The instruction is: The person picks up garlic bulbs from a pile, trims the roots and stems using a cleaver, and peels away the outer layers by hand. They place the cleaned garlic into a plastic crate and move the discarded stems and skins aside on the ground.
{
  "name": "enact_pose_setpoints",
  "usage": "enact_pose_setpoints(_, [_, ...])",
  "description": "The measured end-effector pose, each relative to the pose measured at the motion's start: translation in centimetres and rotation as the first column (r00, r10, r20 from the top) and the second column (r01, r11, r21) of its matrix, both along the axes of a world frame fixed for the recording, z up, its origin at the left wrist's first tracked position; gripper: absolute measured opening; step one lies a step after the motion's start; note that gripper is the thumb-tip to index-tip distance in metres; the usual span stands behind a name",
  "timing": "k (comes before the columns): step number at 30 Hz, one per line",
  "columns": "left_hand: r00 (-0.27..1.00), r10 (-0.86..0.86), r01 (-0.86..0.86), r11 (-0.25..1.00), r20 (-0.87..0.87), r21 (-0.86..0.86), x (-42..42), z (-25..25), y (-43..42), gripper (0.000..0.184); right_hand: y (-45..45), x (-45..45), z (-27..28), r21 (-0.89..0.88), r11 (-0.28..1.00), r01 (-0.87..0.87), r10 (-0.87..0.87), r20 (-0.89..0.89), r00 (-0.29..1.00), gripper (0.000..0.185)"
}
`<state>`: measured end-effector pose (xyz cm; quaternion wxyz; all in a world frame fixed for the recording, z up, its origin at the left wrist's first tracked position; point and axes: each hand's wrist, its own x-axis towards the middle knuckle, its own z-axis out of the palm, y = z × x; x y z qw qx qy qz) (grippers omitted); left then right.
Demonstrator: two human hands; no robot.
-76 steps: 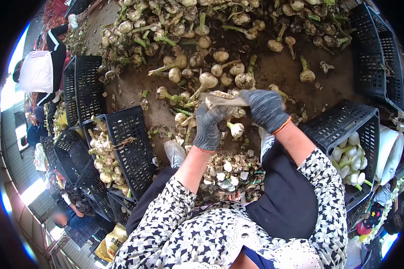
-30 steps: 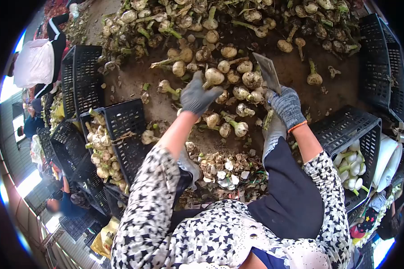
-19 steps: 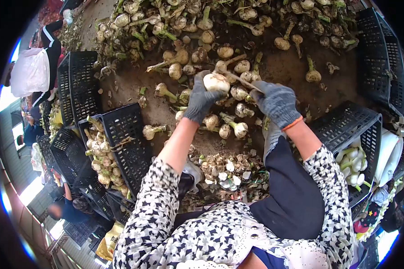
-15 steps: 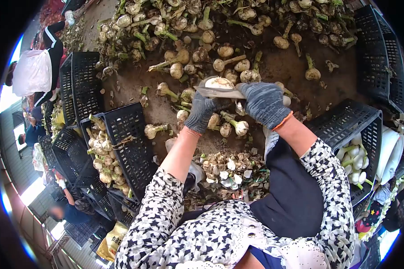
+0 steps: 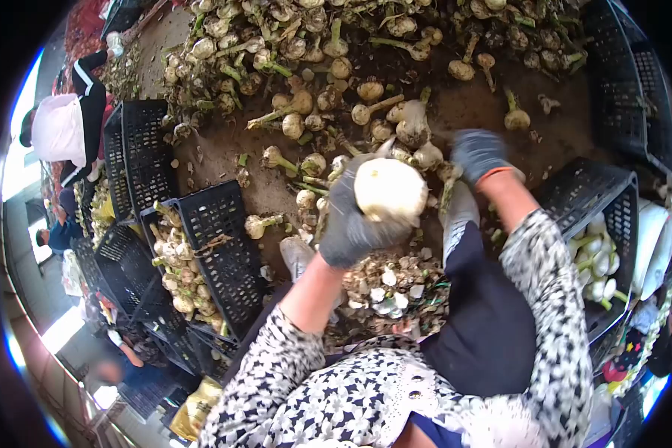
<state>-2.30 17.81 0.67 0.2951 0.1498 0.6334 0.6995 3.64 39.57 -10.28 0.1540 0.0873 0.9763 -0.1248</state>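
The fingers of the left hand (image 5: 351, 216) are closed around a large bulb (image 5: 390, 190), wide apart because of its thickness. The bulb is supported from the side and from below, and its pale face is left uncovered, probably so that it can be seen and reached easily. The right hand (image 5: 479, 153) is placed apart from the bulb, beside the right shoe (image 5: 461, 216). It is blurred, so it cannot be told how far its fingers are opened, or whether anything is held in them.

Below the hands, a pile of pale scraps (image 5: 388, 287) is gathered between the feet, a place where, it seems, no movement of the arms is disturbed by it. Beyond the hands, loose bulbs (image 5: 276, 158) with stems are scattered on the brown floor (image 5: 231, 145), and a thick heap (image 5: 299, 37) is seen farther away.

At the left, rough-skinned bulbs (image 5: 179, 276) are contained in a black crate (image 5: 216, 246). At the right, cleaner, whiter bulbs (image 5: 596, 257) are contained in another crate (image 5: 590, 190). Perhaps the two kinds are kept separate on purpose, each within reach of one arm. At the far left, another person (image 5: 58, 127) is seen, bent over.
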Motion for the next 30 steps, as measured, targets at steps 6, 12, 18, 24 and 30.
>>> enact_pose_setpoints(6, [0.987, 0.11, -0.111, 0.994, 0.115, -0.004, -1.0, -0.2, 2.3, 0.067, -5.8, -1.0, 2.7, -0.692, 0.678, 0.249, -0.347, -0.003, 0.938, 0.026])
enact_pose_setpoints(12, [0.922, 0.054, -0.018, 0.995, 0.384, -0.097, -2.0, 0.8, 1.9, 0.043, -6.3, -1.0, 5.6, -0.557, 0.803, 0.212, -0.23, 0.039, 0.973, 0.021])
enact_pose_setpoints(18, [0.655, 0.148, -0.163, 0.985, 0.741, -0.053, -1.5, -1.9, 0.6, 0.026, -6.7, -0.9, 6.9, -0.439, 0.893, 0.098, -0.256, -0.318, 0.913, 0.018])
enact_pose_setpoints(24, [0.843, -0.079, 0.218, 0.954, 0.532, -0.204, -2.1, -1.6, -0.3, 0.043, -6.1, -0.6, 6.6, -0.341, 0.94, -0.015, -0.146, -0.442, 0.885, 0.014])
enact_pose_setpoints(30, [0.755, -0.64, 0.38, 0.606, -0.144, -0.699, -3.6, 5.0, -2.9, 0.024, -3.5, -1.2, 6.0, -0.257, 0.954, 0.155, -0.114, 0.168, 0.979, 0.027])
